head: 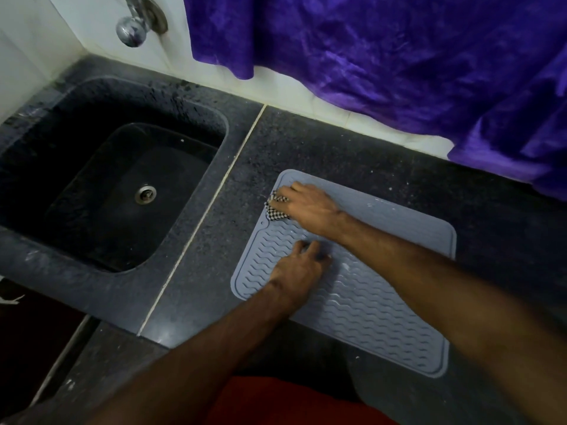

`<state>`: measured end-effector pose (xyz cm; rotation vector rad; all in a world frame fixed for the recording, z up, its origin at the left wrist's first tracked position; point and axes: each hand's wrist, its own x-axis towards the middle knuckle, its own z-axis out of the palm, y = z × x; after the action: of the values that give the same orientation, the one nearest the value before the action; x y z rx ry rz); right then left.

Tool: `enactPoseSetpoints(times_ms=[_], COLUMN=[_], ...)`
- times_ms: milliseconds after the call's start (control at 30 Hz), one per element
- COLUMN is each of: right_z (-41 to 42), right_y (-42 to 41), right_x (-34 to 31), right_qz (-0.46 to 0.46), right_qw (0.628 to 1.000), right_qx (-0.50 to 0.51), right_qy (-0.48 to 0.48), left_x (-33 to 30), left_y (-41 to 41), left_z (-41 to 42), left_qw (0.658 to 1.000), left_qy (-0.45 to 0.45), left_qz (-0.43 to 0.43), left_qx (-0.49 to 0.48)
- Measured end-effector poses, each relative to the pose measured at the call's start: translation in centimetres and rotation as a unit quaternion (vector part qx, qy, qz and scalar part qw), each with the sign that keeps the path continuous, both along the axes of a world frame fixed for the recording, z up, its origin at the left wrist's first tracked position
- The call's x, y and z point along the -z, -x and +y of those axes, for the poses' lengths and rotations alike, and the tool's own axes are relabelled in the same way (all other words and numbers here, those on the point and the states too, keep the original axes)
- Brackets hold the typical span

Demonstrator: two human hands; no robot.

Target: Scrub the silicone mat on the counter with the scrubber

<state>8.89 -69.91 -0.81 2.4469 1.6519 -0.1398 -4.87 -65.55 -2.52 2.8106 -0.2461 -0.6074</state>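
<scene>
Pinning the mat (pixel 362 302) mid-counter w/ spread fingers, the left hand (pixel 299 271) looks light enough that the mat could skid toward the sink (pixel 101 185) as the right hand (pixel 306 207), gripping the scrubber (pixel 276 210), works the far-left corner w/ room only rightward.

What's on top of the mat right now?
On the mat: the right hand gripping the checkered scrubber near its far-left corner, the left hand pressing mid-mat. Under them is hidden.
</scene>
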Motion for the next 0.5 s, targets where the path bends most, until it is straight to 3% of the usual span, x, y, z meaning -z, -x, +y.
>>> enactPoseSetpoints(times_ms=[233,400,500], right_z=[-9.8,-5.1,-3.9], right_y=[-0.7,-1.2,-0.3], right_x=[-0.4,-1.3,0.0], right_qz=[0.024,0.025,0.029], right_qw=[0.999,0.999,0.999], right_qx=[-0.001,0.039,0.039], right_qy=[0.033,-0.024,0.002], left_x=[-0.4,-0.7,-0.6], left_y=[-0.1,0.1,0.1], left_z=[-0.2,-0.2,-0.2], left_qw=[0.999,0.998,0.998], left_qy=[-0.04,-0.041,-0.043], left_qz=[-0.01,-0.019,-0.028], left_qx=[0.033,0.04,0.04])
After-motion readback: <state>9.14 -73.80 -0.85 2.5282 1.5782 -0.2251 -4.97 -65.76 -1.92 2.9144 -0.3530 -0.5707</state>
